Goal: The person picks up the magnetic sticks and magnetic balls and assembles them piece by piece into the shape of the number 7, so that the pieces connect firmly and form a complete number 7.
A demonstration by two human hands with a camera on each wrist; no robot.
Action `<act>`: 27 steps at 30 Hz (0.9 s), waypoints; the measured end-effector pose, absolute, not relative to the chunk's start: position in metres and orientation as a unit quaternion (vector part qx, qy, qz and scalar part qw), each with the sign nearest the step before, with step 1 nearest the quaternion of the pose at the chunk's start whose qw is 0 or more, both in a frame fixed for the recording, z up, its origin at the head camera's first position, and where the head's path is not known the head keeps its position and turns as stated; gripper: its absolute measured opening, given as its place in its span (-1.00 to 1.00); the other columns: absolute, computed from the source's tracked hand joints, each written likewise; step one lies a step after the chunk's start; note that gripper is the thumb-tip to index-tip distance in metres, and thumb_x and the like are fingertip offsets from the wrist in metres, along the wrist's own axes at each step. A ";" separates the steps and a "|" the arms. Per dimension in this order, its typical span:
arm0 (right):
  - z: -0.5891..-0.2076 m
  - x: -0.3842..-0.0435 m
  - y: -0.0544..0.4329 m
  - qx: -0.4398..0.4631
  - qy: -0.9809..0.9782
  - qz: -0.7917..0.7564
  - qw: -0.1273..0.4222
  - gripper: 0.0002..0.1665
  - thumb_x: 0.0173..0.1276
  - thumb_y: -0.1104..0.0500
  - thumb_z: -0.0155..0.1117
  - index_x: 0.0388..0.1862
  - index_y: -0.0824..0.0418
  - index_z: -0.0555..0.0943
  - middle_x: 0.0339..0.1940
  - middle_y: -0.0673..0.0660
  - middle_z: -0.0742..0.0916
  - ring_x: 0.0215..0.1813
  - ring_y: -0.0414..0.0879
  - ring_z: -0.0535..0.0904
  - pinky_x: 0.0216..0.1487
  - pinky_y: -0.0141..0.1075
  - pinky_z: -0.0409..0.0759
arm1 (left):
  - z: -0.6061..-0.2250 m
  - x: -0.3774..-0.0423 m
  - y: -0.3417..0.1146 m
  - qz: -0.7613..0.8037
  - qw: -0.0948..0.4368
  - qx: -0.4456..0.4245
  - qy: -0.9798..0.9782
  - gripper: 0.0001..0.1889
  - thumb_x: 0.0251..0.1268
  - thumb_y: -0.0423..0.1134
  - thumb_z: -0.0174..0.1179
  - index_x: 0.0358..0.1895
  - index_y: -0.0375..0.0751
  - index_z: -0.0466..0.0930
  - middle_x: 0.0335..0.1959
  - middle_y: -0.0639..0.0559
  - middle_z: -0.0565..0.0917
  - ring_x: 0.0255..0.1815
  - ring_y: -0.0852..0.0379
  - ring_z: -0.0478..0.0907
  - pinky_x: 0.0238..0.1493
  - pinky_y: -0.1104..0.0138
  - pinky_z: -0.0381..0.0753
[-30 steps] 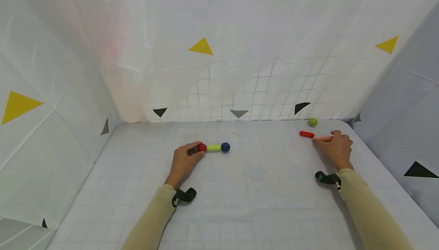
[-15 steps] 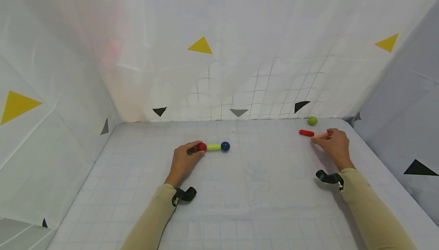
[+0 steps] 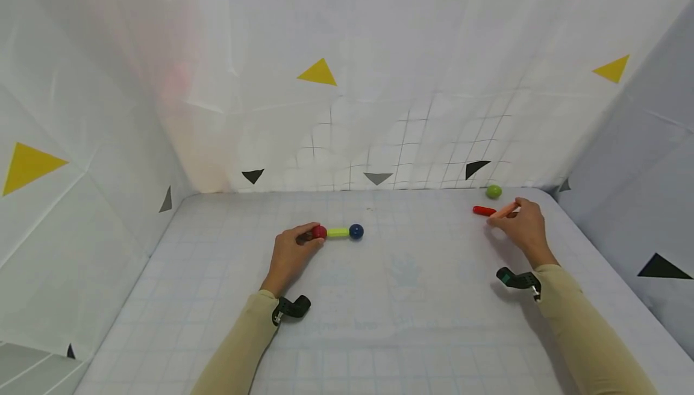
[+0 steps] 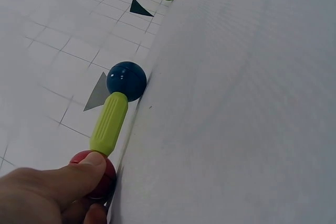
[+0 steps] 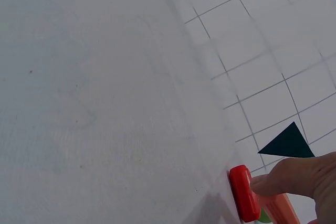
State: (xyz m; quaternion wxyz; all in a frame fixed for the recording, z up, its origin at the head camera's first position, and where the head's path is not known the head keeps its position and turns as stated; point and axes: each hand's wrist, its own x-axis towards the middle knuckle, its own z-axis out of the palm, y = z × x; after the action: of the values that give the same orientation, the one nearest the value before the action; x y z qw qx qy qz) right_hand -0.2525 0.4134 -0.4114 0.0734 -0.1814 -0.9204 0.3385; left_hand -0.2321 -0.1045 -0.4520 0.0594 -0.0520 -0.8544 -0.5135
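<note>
My left hand (image 3: 291,256) pinches a red ball (image 3: 319,232) between thumb and fingers. From that ball a yellow-green ridged rod (image 4: 109,123) runs to a dark blue ball (image 4: 126,81), all joined in one line like a dumbbell. Over at the right, my right hand (image 3: 526,229) pinches an orange rod (image 3: 505,210), which is tilted with its far end up. A red rod (image 3: 484,211) lies on the table just left of it; in the right wrist view my thumb overlaps its edge.
A green ball (image 3: 494,191) rests at the back of the table, beyond the red rod. White sheet walls (image 3: 412,82) with yellow, black and grey triangles rise behind and on both sides of the white gridded table (image 3: 401,335).
The orange rod has turned from lying flat to a slant in my right hand, which has shifted slightly left and away from me. My left hand and the dumbbell-like piece stay put.
</note>
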 end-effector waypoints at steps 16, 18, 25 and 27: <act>-0.404 -0.250 0.398 -0.165 -0.919 0.349 0.079 0.11 0.31 0.10 0.49 0.57 0.58 0.08 0.39 0.60 0.24 0.25 0.39 0.36 0.22 0.19 0.55 | -0.452 -0.232 -0.105 -0.513 0.058 -0.054 -0.855 -0.58 0.32 -0.17 0.47 0.24 0.02 0.74 -0.08 0.07 0.73 -0.04 0.08 0.58 0.03 0.17 0.58; -0.403 -0.250 0.396 -0.162 -0.918 0.353 0.081 0.11 0.31 0.10 0.50 0.58 0.57 0.09 0.40 0.60 0.25 0.26 0.39 0.37 0.22 0.19 0.55 | -0.452 -0.232 -0.105 -0.512 0.060 -0.053 -0.855 -0.59 0.32 -0.17 0.47 0.23 0.03 0.74 -0.09 0.07 0.73 -0.05 0.08 0.58 0.03 0.17 0.58; -0.399 -0.247 0.389 -0.140 -0.918 0.359 0.090 0.17 0.28 0.07 0.55 0.59 0.56 0.06 0.36 0.59 0.30 0.27 0.40 0.40 0.14 0.16 0.58 | -0.452 -0.233 -0.104 -0.510 0.060 -0.054 -0.856 -0.58 0.32 -0.17 0.47 0.25 0.02 0.73 -0.09 0.07 0.73 -0.05 0.08 0.58 0.02 0.17 0.57; -0.397 -0.246 0.387 -0.135 -0.919 0.360 0.091 0.18 0.28 0.06 0.55 0.58 0.56 0.07 0.36 0.59 0.31 0.27 0.40 0.40 0.13 0.15 0.58 | -0.452 -0.233 -0.104 -0.510 0.061 -0.055 -0.856 -0.58 0.32 -0.17 0.47 0.25 0.02 0.73 -0.10 0.07 0.73 -0.06 0.08 0.58 0.01 0.18 0.58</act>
State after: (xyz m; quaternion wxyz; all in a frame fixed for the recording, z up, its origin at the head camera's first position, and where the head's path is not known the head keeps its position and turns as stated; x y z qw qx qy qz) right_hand -0.2461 0.3868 -0.3974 0.0914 -0.1346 -0.9186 0.3601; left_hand -0.2328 -0.1044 -0.4522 0.0610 -0.0554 -0.8563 -0.5099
